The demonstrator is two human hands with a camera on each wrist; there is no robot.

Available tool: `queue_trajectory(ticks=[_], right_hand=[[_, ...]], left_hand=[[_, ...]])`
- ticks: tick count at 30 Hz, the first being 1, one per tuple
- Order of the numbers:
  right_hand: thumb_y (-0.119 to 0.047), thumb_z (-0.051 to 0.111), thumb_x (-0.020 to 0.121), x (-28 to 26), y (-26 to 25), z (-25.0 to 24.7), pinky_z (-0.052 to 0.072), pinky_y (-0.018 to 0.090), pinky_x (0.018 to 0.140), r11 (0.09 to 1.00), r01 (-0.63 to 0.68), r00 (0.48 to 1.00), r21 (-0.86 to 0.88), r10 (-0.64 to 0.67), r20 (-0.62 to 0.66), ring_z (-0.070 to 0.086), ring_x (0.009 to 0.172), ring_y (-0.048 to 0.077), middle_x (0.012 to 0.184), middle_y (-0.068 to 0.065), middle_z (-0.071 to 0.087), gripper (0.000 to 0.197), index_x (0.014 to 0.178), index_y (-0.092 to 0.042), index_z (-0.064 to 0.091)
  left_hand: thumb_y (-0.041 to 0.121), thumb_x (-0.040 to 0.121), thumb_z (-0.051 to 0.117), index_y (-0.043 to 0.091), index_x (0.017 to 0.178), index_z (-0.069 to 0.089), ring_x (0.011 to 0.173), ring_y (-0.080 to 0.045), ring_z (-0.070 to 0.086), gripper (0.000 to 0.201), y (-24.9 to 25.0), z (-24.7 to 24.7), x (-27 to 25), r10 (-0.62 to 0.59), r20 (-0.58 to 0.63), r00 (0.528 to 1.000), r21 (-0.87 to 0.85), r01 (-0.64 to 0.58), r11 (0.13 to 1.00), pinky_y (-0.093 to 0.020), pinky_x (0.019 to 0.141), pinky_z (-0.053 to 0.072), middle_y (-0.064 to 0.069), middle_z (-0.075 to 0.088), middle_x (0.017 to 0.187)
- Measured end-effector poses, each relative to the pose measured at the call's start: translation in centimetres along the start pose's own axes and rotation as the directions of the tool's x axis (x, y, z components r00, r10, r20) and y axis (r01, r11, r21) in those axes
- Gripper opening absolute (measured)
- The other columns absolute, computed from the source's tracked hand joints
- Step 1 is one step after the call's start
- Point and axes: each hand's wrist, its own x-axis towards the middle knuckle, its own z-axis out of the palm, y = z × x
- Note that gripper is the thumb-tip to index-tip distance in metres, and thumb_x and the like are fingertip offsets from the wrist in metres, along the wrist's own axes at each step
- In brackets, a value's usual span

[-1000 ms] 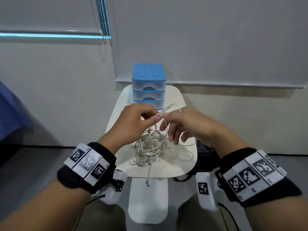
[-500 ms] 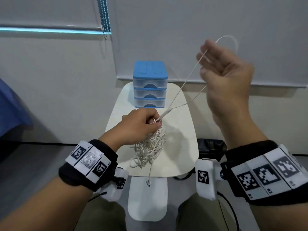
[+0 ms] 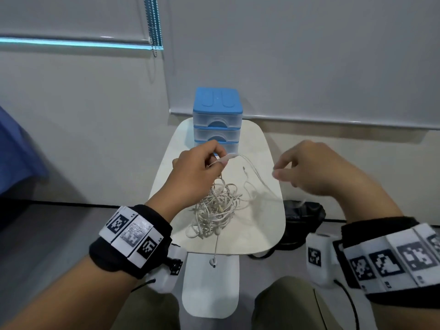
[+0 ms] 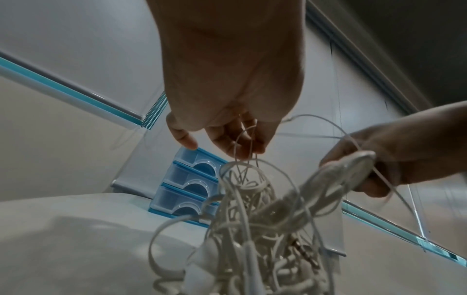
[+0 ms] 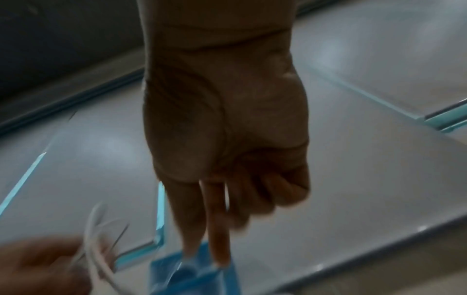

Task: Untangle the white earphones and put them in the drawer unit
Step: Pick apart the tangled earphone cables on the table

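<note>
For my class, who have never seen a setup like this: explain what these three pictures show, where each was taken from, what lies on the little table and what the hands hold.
No machine here: a person works with bare hands, wearing a camera on the head and one on each wrist. The head picture looks down at a small white table. On it stand a blue drawer unit, all drawers closed, and a tangled heap of white earphones; one earbud dangles over the near edge. The left hand pinches a cable rising from the heap. The right hand pinches a strand running off it. The left wrist picture looks up past the fingers and the tangle; the right wrist picture is blurred.
</note>
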Motion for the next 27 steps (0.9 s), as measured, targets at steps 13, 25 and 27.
queue_trajectory(ticks=[13, 25, 27], right_hand=[[-0.027, 0.061, 0.098, 0.3, -4.5, 2.4, 0.033, 0.028, 0.056, 0.916, 0.222, 0.975, 0.334, -0.21, -0.072, 0.041, 0.057, 0.013, 0.058, 0.0, 0.051, 0.033, 0.07, -0.012, 0.066], [-0.02, 0.043, 0.107, -0.9, -4.5, -3.1, 0.04, 0.028, 0.055, 0.024, 0.408, 0.909, 0.913, -0.105, -0.403, 0.046, 0.054, 0.018, 0.065, 0.003, 0.048, 0.022, 0.084, -0.02, 0.044], [-0.021, 0.047, 0.105, -0.9, -4.3, -2.8, 0.022, 0.025, 0.05, 0.096, 0.426, 0.905, 0.9, -0.037, -0.425, 0.028, 0.047, 0.015, 0.062, 0.001, 0.038, 0.02, 0.087, -0.022, 0.041]], left_hand=[[0.031, 0.093, 0.065, 0.03, 0.087, 0.064, 0.071, -0.008, 0.056, 0.007, 1.4, 0.7, -1.0, 0.087, -0.03, 0.996, -0.01, -0.088, 0.996, -0.057, 0.097, 0.046, 0.016, 0.062, 0.068], [0.021, 0.091, 0.067, 0.029, 0.078, 0.063, 0.073, -0.006, 0.057, 0.016, 0.4, 0.6, -0.3, -0.061, 0.1, 0.993, 0.165, 0.044, 0.985, -0.048, 0.105, 0.041, 0.016, 0.064, 0.071], [0.025, 0.091, 0.07, 0.028, 0.078, 0.063, 0.076, -0.007, 0.055, 0.015, 0.5, 0.6, -0.4, -0.068, 0.14, 0.988, 0.213, 0.037, 0.976, -0.048, 0.105, 0.037, 0.011, 0.061, 0.079]])
